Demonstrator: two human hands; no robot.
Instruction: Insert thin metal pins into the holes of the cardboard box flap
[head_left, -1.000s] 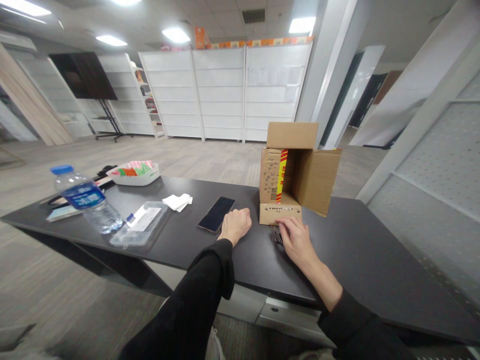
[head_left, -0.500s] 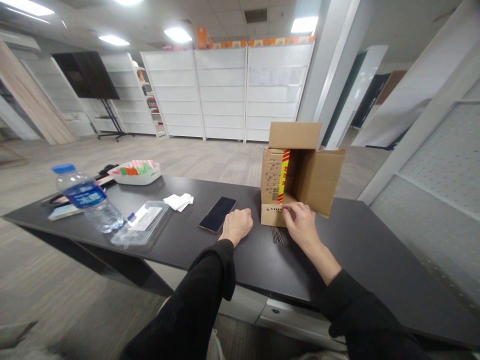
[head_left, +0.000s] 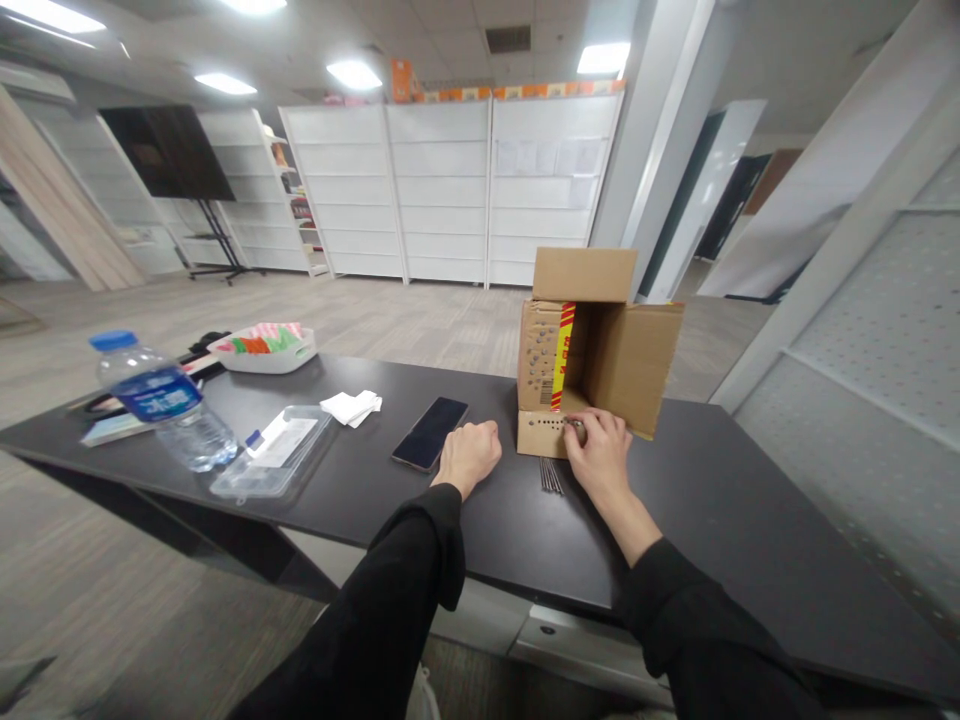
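Observation:
A cardboard box (head_left: 538, 360) stands on its side with its opening facing me and its flaps spread. A row of small dark dots runs along its lower front flap (head_left: 529, 436). My right hand (head_left: 600, 450) is at the right part of that flap, thumb and fingers pinched round something small with a metallic glint, too small to name. Several thin metal rods, like nails or screws (head_left: 550, 477), lie on the table just below the flap. My left hand (head_left: 470, 456) rests in a fist between the phone (head_left: 430, 434) and the box; whatever it may hold is hidden.
On the dark table (head_left: 720, 520), a water bottle (head_left: 161, 400), a clear plastic case (head_left: 277, 452), white tissue (head_left: 351, 408) and a white basket (head_left: 266, 352) of colourful packets lie to the left. A grey partition (head_left: 870, 350) rises at the right edge.
My right hand has shifted slightly along the lower flap, and a small metallic thing now shows at its fingertips. My left fist stays beside the phone. The view has moved slightly.

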